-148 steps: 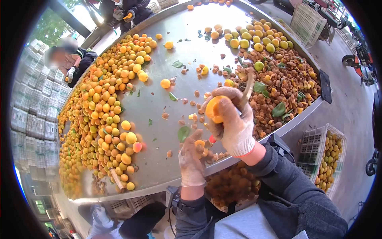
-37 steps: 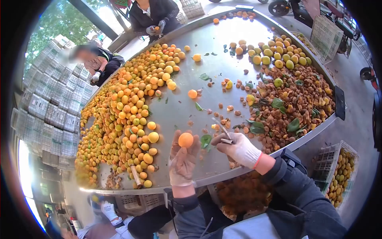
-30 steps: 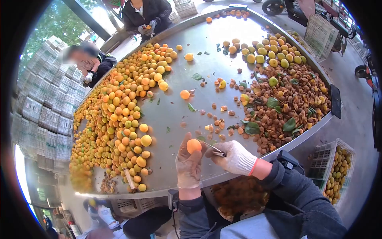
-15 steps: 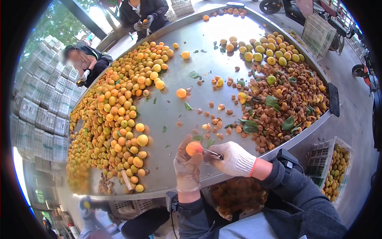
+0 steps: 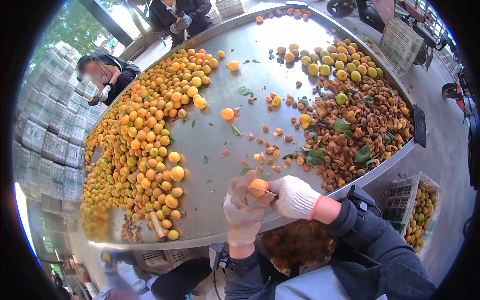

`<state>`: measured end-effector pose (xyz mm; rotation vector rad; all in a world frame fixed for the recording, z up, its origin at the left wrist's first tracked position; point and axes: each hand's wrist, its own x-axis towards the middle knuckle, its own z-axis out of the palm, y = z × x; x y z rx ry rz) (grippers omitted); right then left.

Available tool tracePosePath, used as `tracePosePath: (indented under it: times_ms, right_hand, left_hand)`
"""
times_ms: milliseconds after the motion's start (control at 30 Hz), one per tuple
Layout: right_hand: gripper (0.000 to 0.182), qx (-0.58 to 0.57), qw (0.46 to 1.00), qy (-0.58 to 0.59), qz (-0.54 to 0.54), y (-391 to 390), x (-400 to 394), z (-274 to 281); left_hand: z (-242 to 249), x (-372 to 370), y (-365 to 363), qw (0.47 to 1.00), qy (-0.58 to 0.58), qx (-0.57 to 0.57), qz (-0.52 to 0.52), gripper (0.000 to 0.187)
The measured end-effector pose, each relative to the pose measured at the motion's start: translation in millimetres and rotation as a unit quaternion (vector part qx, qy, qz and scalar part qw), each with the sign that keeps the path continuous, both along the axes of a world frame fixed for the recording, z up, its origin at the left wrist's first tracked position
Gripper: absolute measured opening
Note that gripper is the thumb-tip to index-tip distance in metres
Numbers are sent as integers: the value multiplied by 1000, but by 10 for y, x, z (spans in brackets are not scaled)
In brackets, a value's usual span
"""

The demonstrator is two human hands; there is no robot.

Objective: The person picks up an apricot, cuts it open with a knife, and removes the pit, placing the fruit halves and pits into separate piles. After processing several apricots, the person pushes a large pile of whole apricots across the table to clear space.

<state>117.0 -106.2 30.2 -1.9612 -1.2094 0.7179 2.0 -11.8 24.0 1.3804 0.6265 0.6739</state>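
Observation:
My left hand (image 5: 245,210), in a thin pale glove, grips an orange apricot (image 5: 258,188) between its fingers above the table's near edge. My right hand (image 5: 297,198), in a white knitted glove, is closed on a small metal tool (image 5: 273,194), whose tip meets the right side of the apricot. Both hands are close together. Left of them a large heap of apricots (image 5: 150,135) spreads over the metal table (image 5: 215,150). To the right lies a pile of brown pits (image 5: 355,130) with green leaves among them.
Yellow-green apricots (image 5: 342,62) lie at the back right. A crate of fruit (image 5: 419,215) stands on the floor at right. Across the table are two people (image 5: 182,20) (image 5: 107,75); another person's gloved hand (image 5: 127,275) shows at lower left. Crates (image 5: 50,130) are stacked far left.
My left hand and the apricot have moved slightly right, closer to my right hand. Less of the tool's metal shaft shows. The person at far left has lowered a gloved hand.

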Motion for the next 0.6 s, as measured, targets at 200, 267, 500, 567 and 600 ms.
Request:
tracePosePath:
  times_ms: [200, 267, 500, 567, 600]
  right_hand:
    - [20, 2, 1000, -26, -5, 26, 9, -6]
    - [20, 7, 1000, -20, -19, 44, -4, 0]
    - [18, -30, 994, -103, -23, 116, -49, -7]
    - [17, -50, 993, -102, -13, 130, 13, -35]
    - [17, -46, 996, 49, 54, 128, 86, -95]
  left_hand:
    - [-74, -2, 42, 992, -97, -80, -26, 55]
    - [-84, 1, 59, 972, -142, -183, -29, 53]
    - [55, 57, -52, 997, -34, -60, 28, 41]
    - [79, 42, -58, 997, -29, -60, 40, 39]
    - [108, 22, -40, 995, -25, -93, 18, 40]
